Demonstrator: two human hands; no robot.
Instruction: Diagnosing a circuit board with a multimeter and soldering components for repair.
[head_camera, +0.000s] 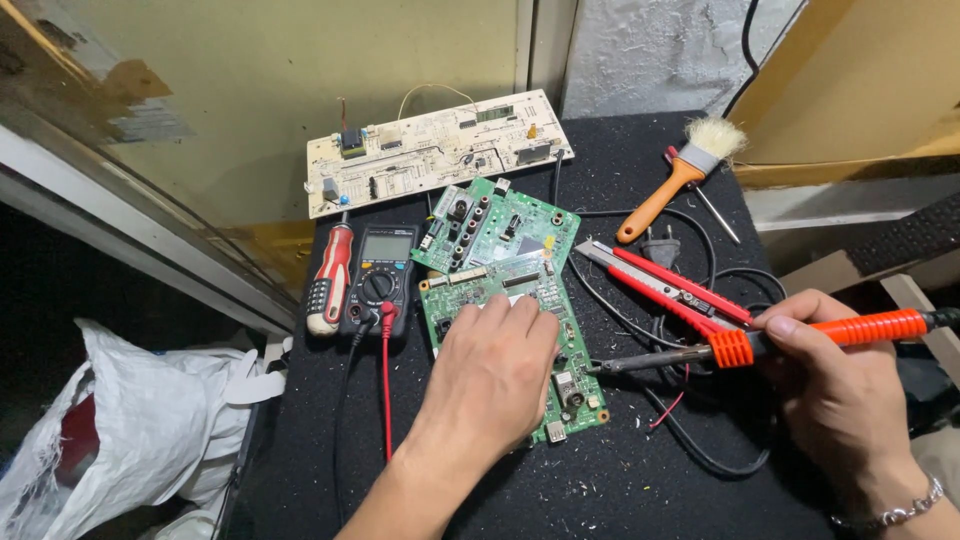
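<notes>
While left hand (490, 375) presses flat, fingers extended, on green circuit board (520, 340) and right hand (835, 385) grips soldering iron (760, 345): risk of scorching adjacent components if tip slips.

Black, speckled worktop (560, 500) here, crowded: two green circuit boards (500, 235) overlapping at centre, a beige board (430, 150) behind, a multimeter (380, 275) beside a red-handled screwdriver (330, 275), a red utility knife (665, 285) to the right, an orange-handled brush (680, 175) beyond
</notes>
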